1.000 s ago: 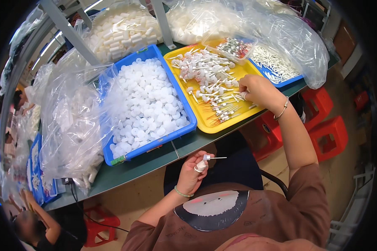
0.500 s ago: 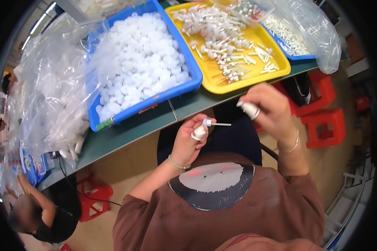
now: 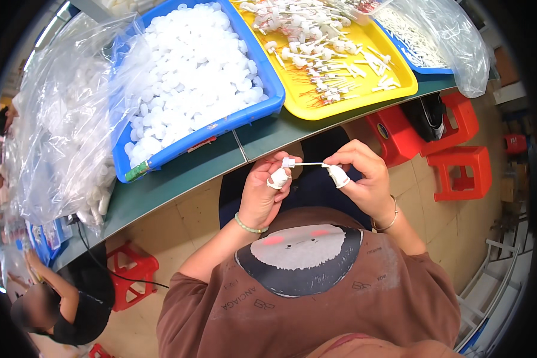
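Left hand (image 3: 265, 190) pinching, thumb and forefinger closed on the white head of a white-headed rod (image 3: 309, 163). Right hand (image 3: 365, 176) with fingertips drawn together at the rod's other end; from where I stand, cannot tell whether they grip the rod itself or a small piece there.

Rod's position: before the person's chest, over the lap, just off the near edge of the green table (image 3: 179, 177). Long axis almost level, running left to right between the hands; head to the left, thin end to the right. White covers on both thumbs.

Writing: small dark lettering in several patches on the brown shirt (image 3: 203, 271), around a printed cartoon face. Round sticker on a red stool (image 3: 400, 149), too small to read.

Containers: blue tray (image 3: 221, 130) heaped with translucent white discs (image 3: 191, 65). Yellow tray (image 3: 340, 109) beside it: white-headed stems, fine orange wires, loose white tubes (image 3: 376, 59) toward its right. Clear bag (image 3: 71, 119) at left, pale pieces inside.
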Action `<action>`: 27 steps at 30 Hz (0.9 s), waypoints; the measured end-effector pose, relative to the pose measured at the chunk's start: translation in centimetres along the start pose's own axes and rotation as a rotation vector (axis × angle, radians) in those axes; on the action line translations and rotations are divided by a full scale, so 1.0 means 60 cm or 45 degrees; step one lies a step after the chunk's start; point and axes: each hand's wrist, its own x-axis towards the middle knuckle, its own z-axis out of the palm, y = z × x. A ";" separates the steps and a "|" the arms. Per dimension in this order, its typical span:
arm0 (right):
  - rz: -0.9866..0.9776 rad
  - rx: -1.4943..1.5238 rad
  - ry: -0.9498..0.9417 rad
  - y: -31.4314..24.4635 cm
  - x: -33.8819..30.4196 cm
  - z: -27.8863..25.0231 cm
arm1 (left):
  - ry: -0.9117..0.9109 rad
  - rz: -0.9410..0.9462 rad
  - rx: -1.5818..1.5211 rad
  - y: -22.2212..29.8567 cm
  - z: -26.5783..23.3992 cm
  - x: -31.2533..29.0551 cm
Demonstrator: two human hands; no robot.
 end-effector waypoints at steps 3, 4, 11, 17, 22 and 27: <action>-0.008 -0.054 0.029 0.005 0.002 0.000 | -0.027 0.045 0.084 0.000 -0.002 0.002; 0.005 -0.058 0.020 0.005 0.001 -0.001 | -0.016 0.047 0.084 0.000 -0.001 0.002; 0.081 0.031 -0.001 0.014 -0.004 0.002 | 0.006 0.050 0.121 -0.003 0.000 0.002; 0.252 0.271 -0.001 0.031 -0.013 0.010 | 0.043 0.044 0.160 -0.007 0.001 0.004; 0.185 0.112 0.016 0.025 -0.012 0.012 | 0.096 0.116 0.315 -0.008 0.007 0.004; 0.350 0.302 -0.065 0.024 -0.014 0.010 | 0.148 0.096 0.381 -0.006 0.014 0.005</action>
